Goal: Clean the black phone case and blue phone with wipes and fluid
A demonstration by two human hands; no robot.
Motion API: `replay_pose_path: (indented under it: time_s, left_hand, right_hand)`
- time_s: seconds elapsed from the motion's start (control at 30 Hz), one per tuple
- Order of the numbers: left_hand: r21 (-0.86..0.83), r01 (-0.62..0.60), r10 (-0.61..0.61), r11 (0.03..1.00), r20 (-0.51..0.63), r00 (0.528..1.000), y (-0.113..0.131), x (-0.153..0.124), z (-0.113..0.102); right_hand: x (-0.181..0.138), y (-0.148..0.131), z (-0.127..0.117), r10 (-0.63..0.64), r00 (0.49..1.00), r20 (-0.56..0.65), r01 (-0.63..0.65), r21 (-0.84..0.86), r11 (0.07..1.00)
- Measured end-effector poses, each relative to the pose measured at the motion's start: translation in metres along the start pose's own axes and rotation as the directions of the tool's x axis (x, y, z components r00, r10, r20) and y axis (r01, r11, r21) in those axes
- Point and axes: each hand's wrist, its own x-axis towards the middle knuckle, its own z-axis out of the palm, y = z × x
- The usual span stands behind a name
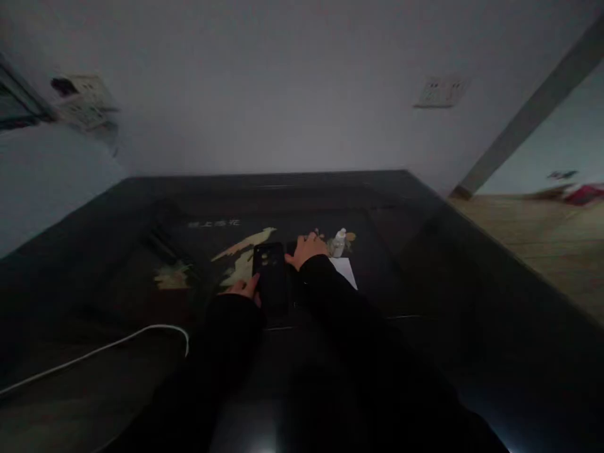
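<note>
Touching the dark phone (270, 277), which lies flat on the black table (472, 283), with my left hand (243, 289) at its left edge; can't tell if it grips. My right hand (306, 249) lies flat, fingers loose, by the phone's far corner, near a small bottle (338, 243) and white paper (346, 272). Hands apart.

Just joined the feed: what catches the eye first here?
Both hands meet at a black phone on the dark table, the left hand at its lower left edge, the right hand by its top right corner. A small white bottle and a white paper lie just right of them; a white cable curves at near left.
</note>
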Motion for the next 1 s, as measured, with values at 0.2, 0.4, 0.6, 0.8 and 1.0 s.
replay_pose_path:
  time_s: [0.2,0.4,0.6,0.8,1.0]
  left_hand:
    - [0.037,-0.027,0.03,0.999,-0.068,0.997,0.002,-0.001,-0.01]
    - [0.007,-0.045,0.045,0.999,-0.21,0.977,0.009,-0.006,-0.021]
    - [-0.266,-0.414,0.288,0.871,-0.406,0.867,0.05,0.009,-0.045]
    - [-0.512,-0.413,0.343,0.753,-0.231,0.911,0.117,0.069,-0.071]
    - [-0.519,-0.359,0.393,0.776,-0.048,0.918,0.167,0.11,-0.061]
  right_hand:
    - [-0.008,0.008,-0.007,-0.044,0.997,-0.058,0.049,0.087,0.995]
    - [-0.034,0.028,-0.042,-0.284,0.938,-0.197,0.324,0.215,0.921]
    - [-0.034,0.109,-0.09,-0.37,0.844,-0.389,0.5,0.319,0.805]
    - [-0.004,0.151,-0.076,-0.245,0.881,-0.405,0.419,0.426,0.802]
    - [0.01,0.141,-0.06,-0.263,0.903,-0.34,0.401,0.445,0.801]
